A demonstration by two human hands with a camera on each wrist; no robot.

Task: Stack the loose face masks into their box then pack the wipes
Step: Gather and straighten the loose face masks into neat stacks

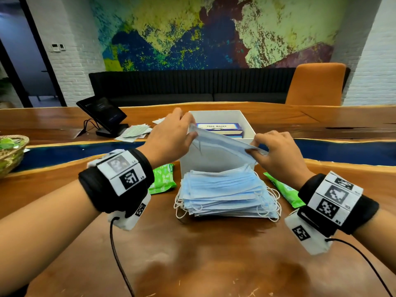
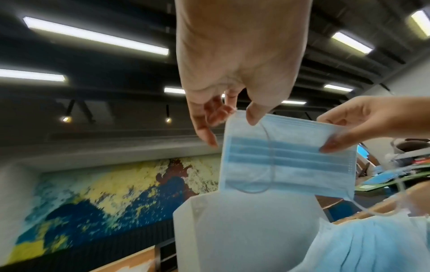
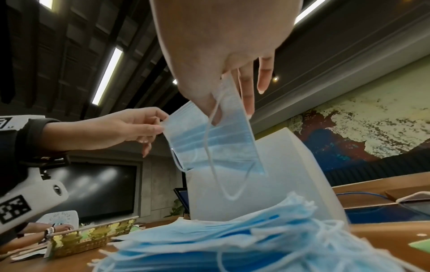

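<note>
One mask held over the white box, pile not yet packed.

Left to right: wipes pack (image 1: 162, 179) lies left of the pile; left hand (image 1: 171, 133) pinches the mask (image 1: 220, 144) at its left short edge, thumb against fingertips; right hand (image 1: 276, 153) pinches the opposite edge, other fingers loose. Mask hangs above the white box (image 1: 248, 125), which holds the face-mask carton (image 1: 219, 128). Mask pile (image 1: 227, 194) sits on the table (image 1: 192, 254) against the box's near wall; second wipes pack (image 1: 285, 189) to its right. Judgement: masks are light, limp, loops snag; hold by the short edges, both ends.
</note>
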